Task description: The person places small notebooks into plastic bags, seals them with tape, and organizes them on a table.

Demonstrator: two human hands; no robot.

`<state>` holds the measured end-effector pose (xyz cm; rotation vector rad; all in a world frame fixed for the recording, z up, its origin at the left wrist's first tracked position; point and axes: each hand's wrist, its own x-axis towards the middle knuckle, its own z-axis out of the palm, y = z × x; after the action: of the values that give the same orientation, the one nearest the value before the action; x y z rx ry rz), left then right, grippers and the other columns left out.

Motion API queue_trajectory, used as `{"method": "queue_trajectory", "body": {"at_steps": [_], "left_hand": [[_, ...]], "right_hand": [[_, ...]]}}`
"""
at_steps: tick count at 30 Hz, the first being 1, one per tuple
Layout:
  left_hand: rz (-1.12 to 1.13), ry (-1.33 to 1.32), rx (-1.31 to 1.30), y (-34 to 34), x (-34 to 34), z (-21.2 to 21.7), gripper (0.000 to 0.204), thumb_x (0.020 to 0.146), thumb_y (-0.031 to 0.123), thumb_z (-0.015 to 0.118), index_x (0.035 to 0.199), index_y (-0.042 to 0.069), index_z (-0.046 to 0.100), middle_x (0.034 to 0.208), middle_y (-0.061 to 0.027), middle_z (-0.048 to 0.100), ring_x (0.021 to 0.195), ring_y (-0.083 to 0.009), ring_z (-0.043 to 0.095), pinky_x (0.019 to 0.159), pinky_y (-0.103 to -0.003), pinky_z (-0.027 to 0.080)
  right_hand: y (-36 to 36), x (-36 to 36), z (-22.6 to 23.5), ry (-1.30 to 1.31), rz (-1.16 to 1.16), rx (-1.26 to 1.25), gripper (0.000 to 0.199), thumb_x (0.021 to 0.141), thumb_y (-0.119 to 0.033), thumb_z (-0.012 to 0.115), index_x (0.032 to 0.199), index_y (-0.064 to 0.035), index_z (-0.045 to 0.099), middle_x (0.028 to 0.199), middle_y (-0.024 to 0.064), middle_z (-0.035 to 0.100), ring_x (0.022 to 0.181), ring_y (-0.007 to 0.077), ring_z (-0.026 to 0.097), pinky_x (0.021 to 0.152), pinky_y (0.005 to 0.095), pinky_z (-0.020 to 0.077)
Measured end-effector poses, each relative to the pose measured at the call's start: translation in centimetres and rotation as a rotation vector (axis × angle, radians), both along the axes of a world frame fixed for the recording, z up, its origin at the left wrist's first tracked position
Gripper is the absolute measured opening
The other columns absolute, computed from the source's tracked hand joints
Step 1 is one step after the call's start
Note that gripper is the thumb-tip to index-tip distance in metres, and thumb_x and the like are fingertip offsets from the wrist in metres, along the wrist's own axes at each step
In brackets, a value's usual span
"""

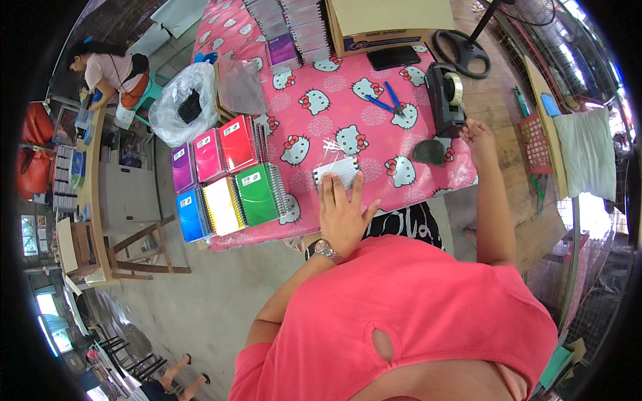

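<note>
My left hand (342,217), with a watch on its wrist, lies with fingers stretched over a small white spiral-bound notebook (343,167) near the table's front edge. Thin white strips (330,148) lie at the notebook's far side. To the right, my right hand (477,138) is at the near end of a black tape dispenser (441,107) holding a tape roll (455,88). Its thumb and fingers look pinched together; whatever lies between them is too small to make out. A dark green rounded object (429,152) sits between the notebook and my right hand.
Stacked coloured spiral notebooks (227,180) sit at the table's left, before a plastic bag (180,107). Blue-handled pliers (388,101), a black phone (394,58), a cardboard box (391,30) and more notebook stacks (294,33) lie farther back. Another person (117,67) sits far left.
</note>
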<state>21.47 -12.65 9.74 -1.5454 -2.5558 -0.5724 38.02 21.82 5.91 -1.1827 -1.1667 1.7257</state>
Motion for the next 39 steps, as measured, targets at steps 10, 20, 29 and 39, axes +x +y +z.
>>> {"method": "queue_trajectory", "body": {"at_steps": [10,20,29,39], "left_hand": [[0.001,-0.029,0.059,0.6,0.5,-0.3,0.062,0.085,0.036,0.063,0.138,0.01,0.045,0.133,-0.0352,0.035,0.128,-0.0516,0.034,0.108,-0.058,0.029],[0.05,-0.108,0.157,0.3,0.7,-0.4,0.062,0.082,0.027,0.068,0.139,0.013,0.047,0.136,-0.0378,0.029,0.126,-0.0533,0.034,0.103,-0.055,0.036],[-0.076,-0.404,0.179,-1.5,-1.5,1.9,0.066,0.081,0.029,0.07,0.139,0.012,0.045,0.132,-0.0238,0.043,0.131,-0.0431,0.037,0.11,-0.055,0.029],[-0.162,-0.312,0.275,-1.9,-6.5,0.8,0.02,0.073,0.008,0.073,0.093,0.01,0.069,0.102,-0.004,0.069,0.128,-0.0299,0.049,0.109,-0.048,0.029]], "right_hand": [[-4.4,-4.6,-2.0,0.365,0.552,-0.648,0.007,0.093,-0.005,0.055,0.087,-0.008,0.052,0.069,-0.0021,0.048,0.052,0.0049,0.039,0.047,0.0202,0.0304],[-16.0,-17.5,8.2,-0.662,1.356,0.961,0.033,0.072,-0.031,0.075,0.072,-0.0004,0.065,0.077,0.02,0.065,0.075,0.0369,0.064,0.067,0.0443,0.0495],[-14.5,-12.9,5.3,-0.359,1.045,0.891,0.032,0.072,-0.031,0.079,0.079,-0.0052,0.061,0.076,0.0102,0.058,0.072,0.0286,0.06,0.064,0.0388,0.0465],[-19.8,-12.0,7.3,0.05,0.724,1.387,0.024,0.075,-0.018,0.077,0.096,-0.0108,0.069,0.095,0.007,0.058,0.08,0.0224,0.056,0.071,0.033,0.0479]]}}
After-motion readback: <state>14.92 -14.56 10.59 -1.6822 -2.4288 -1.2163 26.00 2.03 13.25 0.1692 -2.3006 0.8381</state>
